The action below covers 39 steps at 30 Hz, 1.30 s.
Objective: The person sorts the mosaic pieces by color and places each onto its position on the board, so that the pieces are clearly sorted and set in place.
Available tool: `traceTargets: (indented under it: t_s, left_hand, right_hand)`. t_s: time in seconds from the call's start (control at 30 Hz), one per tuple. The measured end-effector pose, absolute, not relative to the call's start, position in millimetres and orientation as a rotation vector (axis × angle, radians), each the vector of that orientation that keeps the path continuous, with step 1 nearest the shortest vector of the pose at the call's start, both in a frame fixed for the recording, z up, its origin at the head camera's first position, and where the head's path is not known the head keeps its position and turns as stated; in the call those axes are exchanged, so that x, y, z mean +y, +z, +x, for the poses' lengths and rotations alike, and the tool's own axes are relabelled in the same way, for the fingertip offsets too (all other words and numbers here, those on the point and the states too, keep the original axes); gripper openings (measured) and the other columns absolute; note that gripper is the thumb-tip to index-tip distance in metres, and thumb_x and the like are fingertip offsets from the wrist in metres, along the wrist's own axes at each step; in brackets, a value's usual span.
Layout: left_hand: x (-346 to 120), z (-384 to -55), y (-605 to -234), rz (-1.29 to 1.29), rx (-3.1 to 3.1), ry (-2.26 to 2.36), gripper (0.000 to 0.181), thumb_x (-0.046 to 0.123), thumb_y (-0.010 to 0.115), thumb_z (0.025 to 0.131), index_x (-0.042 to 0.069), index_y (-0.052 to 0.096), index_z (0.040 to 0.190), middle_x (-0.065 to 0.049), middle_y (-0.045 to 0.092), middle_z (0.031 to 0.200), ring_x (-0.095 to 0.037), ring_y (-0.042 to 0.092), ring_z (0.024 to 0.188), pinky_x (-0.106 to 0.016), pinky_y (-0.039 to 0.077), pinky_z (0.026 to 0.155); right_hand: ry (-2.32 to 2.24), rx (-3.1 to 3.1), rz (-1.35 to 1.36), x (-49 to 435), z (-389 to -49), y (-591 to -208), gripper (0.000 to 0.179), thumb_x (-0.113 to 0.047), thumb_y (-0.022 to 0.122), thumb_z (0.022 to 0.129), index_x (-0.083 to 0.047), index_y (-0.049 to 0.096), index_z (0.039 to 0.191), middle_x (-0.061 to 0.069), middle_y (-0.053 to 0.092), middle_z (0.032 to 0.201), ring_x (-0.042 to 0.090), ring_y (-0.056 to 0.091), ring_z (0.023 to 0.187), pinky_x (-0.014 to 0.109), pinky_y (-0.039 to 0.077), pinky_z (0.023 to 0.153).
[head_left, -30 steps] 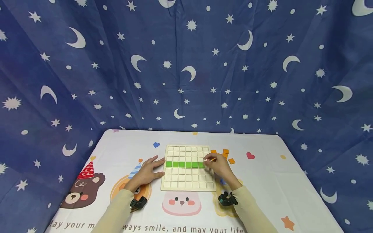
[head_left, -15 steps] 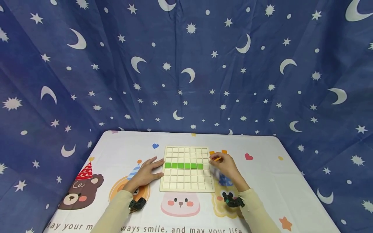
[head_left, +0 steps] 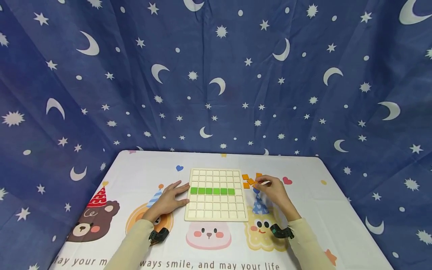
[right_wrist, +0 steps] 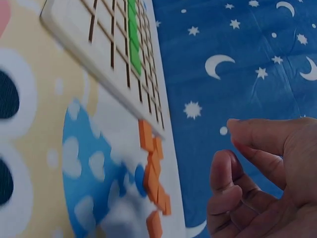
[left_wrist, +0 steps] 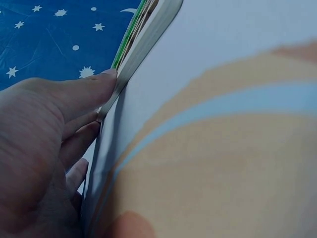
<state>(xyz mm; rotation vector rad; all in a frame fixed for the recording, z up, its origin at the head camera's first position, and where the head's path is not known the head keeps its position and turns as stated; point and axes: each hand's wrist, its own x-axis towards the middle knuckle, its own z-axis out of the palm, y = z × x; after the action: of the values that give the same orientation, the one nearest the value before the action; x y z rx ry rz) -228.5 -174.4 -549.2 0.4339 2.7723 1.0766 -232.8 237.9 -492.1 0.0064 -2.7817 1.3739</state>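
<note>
pale wooden grid board (head_left: 217, 206) bears a row of green square tiles (head_left: 209, 191); the left hand (head_left: 169, 199), fingers spread, touches its left edge. the right hand (head_left: 274, 190), thumb and fingertips parted, hovers at orange square tiles (head_left: 251, 181) beside the right edge.

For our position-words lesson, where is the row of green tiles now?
In the head view, the row of green tiles lies midway up the cream grid board, its left end nearest the left hand.

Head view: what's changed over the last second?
The right hand moved right, from over the board's right side to the orange tiles. No visible grip or release. Unchanged: left hand at the board's left edge, six green tiles in their row.
</note>
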Motion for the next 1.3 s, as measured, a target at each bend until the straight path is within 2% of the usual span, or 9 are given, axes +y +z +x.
traceTargets:
  t_s: [0.4,0.7,0.97,1.3]
  left_hand:
    - [-175,-230,-547,0.428,2.774,1.085,0.065,0.037,0.073,0.088,0.021,0.050,0.146,-0.007,0.034,0.160,-0.042,0.018,0.150,-0.068,0.020,0.115]
    - [-174,-229,-548,0.429,2.771,1.095,0.065,0.037,0.073,0.087,0.021,0.050,0.146,-0.005,0.037,0.159,-0.040,0.019,0.150,-0.067,0.020,0.115]
    - [-175,-229,-552,0.415,2.769,1.082,0.065,0.039,0.073,0.088,0.024,0.049,0.146,-0.006,0.034,0.160,-0.039,0.018,0.151,-0.067,0.020,0.116]
    - [-174,-228,-548,0.415,2.773,1.107,0.064,0.037,0.074,0.087,0.021,0.051,0.145,-0.004,0.038,0.158,-0.039,0.019,0.151,-0.066,0.021,0.116]
  right_hand:
    - [1.253,-2.799,-0.027,263,-239,-504,0.021,-0.015,0.073,0.088,-0.006,0.072,0.106,0.013,0.071,0.103,0.019,0.064,0.080,0.026,0.050,0.065]
    - [1.182,-2.864,-0.022,280,-251,-516,0.025,-0.015,0.071,0.089,-0.007,0.072,0.112,0.012,0.072,0.102,0.023,0.069,0.086,0.027,0.050,0.070]
    - [1.168,-2.920,-0.019,290,-259,-525,0.028,-0.012,0.074,0.087,-0.005,0.073,0.113,0.015,0.074,0.105,0.023,0.064,0.087,0.027,0.047,0.067]
    - [1.189,-2.980,-0.014,295,-265,-529,0.029,-0.012,0.074,0.087,-0.004,0.072,0.115,0.014,0.071,0.104,0.024,0.061,0.092,0.031,0.047,0.078]
